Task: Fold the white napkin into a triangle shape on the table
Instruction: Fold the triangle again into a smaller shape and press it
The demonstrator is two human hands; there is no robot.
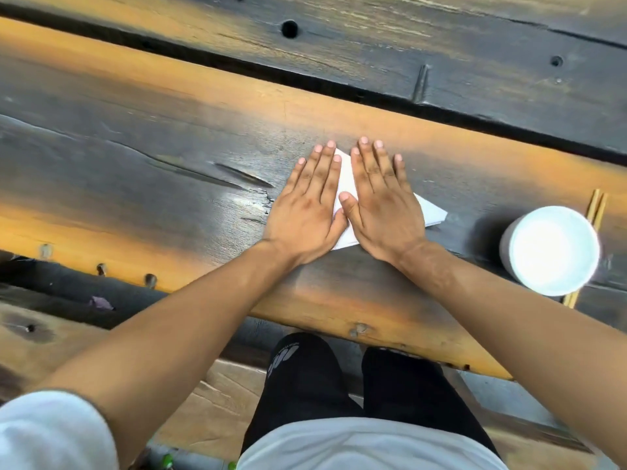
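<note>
A folded white napkin lies flat on the dark wooden table, its visible edges forming a triangle. My left hand lies palm down on its left part, fingers straight and spread. My right hand lies palm down on its right part, fingers straight too. Both hands press the napkin and cover most of it. Only a strip between the hands, the far tip, the right corner and a bit of the near edge show.
A white round cup stands at the right, close to my right forearm. A pair of wooden chopsticks lies behind it. A gap between planks runs across the far side. The table's near edge is just above my knees.
</note>
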